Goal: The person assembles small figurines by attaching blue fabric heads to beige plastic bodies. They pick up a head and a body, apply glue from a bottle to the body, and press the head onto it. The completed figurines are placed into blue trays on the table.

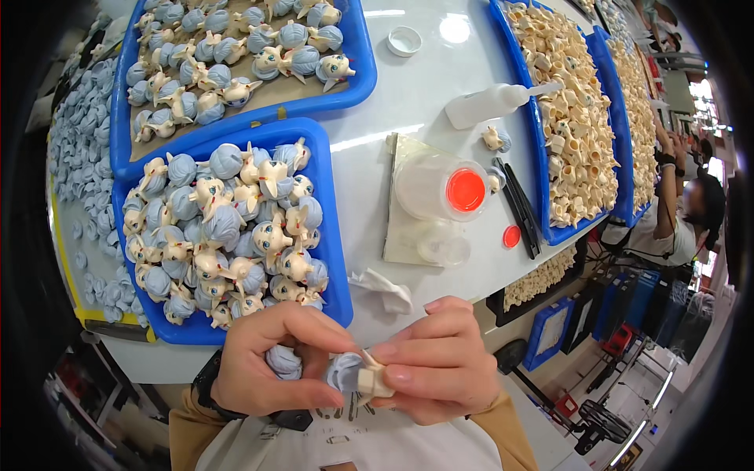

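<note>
Close to my body, my left hand [287,357] pinches a hollow grey-blue doll hair piece [342,371] between thumb and forefinger. A second grey-blue hair piece [283,362] shows in the curl of the same hand. My right hand [440,365] grips a cream doll head piece [375,380] with pointed ears, by thumb and fingertips. The two parts meet or nearly meet; I cannot tell whether they touch. Just beyond my left hand, a blue tray [339,292] holds a heap of doll heads with grey-blue hair.
Another blue tray [363,78] of doll heads lies farther back. Loose hair pieces [82,149] cover the left side. A white squeeze bottle [491,104], a red-topped jar [430,188], black tweezers [518,206] and a crumpled white tissue [385,290] lie mid-table. Cream parts fill a tray [547,180] at right.
</note>
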`<control>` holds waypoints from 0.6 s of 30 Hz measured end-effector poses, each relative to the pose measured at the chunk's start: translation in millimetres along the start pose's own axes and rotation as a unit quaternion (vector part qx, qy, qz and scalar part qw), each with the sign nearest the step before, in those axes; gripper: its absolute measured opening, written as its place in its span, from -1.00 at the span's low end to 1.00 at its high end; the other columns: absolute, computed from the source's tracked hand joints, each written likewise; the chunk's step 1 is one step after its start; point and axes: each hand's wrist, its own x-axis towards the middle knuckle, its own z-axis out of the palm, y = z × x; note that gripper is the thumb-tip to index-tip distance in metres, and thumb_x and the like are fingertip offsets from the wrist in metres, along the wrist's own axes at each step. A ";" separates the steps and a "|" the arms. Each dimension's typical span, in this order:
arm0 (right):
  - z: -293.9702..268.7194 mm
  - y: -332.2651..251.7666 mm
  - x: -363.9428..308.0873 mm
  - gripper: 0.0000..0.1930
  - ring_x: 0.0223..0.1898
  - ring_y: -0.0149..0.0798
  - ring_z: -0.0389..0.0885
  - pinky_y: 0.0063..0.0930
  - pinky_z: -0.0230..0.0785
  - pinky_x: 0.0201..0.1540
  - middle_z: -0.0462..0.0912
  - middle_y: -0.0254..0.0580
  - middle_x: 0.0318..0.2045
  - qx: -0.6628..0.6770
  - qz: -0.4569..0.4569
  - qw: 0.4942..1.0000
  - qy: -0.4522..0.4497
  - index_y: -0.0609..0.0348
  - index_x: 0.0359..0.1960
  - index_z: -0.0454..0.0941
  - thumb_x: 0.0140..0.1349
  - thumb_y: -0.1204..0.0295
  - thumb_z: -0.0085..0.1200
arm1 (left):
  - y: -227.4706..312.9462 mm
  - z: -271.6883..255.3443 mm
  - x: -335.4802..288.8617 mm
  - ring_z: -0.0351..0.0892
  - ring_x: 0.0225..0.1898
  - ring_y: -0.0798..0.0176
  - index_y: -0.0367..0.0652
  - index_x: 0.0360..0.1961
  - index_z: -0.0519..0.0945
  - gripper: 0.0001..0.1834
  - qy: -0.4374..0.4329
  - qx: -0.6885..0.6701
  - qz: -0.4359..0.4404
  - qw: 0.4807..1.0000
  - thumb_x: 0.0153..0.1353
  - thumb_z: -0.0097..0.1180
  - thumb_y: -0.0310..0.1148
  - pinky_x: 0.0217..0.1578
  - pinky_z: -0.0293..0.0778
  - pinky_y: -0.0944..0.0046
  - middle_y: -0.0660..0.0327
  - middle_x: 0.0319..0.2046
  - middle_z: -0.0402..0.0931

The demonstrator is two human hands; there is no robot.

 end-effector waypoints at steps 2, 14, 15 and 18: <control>4.2 -4.0 0.1 -0.68 -0.41 -0.39 0.42 -0.47 0.16 -0.27 0.58 -0.33 -0.33 -0.073 -0.005 0.997 0.006 0.14 -0.33 0.56 -0.22 0.41 0.27 | -3.3 0.9 1.7 0.30 -0.62 0.55 -0.32 -0.29 0.47 -0.62 0.014 0.020 0.046 0.999 -0.21 0.31 -0.58 -0.55 0.22 0.51 0.10 -0.34 0.46; 4.7 -4.3 9.7 -0.64 -0.45 -0.39 0.36 -0.51 0.22 -0.41 0.48 -0.40 -0.48 -0.181 -0.040 0.983 -0.003 0.20 -0.31 0.56 -0.10 0.20 0.15 | 8.6 4.1 -0.1 0.38 -0.53 0.52 -0.38 -0.32 0.47 -0.81 0.039 0.022 -0.059 0.997 0.03 0.10 -0.50 -0.50 0.26 0.51 0.19 -0.49 0.47; 3.5 -3.8 10.6 -0.63 -0.46 -0.38 0.36 -0.52 0.21 -0.44 0.48 -0.39 -0.48 -0.182 -0.035 0.983 -0.013 0.21 -0.31 0.56 -0.10 0.20 0.15 | 7.3 4.0 -0.8 0.39 -0.52 0.52 -0.38 -0.30 0.46 -0.80 0.035 0.004 -0.063 0.997 0.03 0.10 -0.50 -0.51 0.27 0.52 0.19 -0.48 0.48; 6.2 -5.7 13.9 -0.57 -0.47 -0.34 0.36 -0.52 0.20 -0.49 0.47 -0.35 -0.48 -0.166 -0.010 0.986 -0.033 0.26 -0.29 0.55 -0.15 0.19 0.17 | 4.8 1.2 -5.0 0.42 -0.50 0.52 -0.39 -0.25 0.41 -0.76 0.033 -0.022 -0.074 0.996 0.05 0.08 -0.50 -0.47 0.32 0.54 0.14 -0.44 0.49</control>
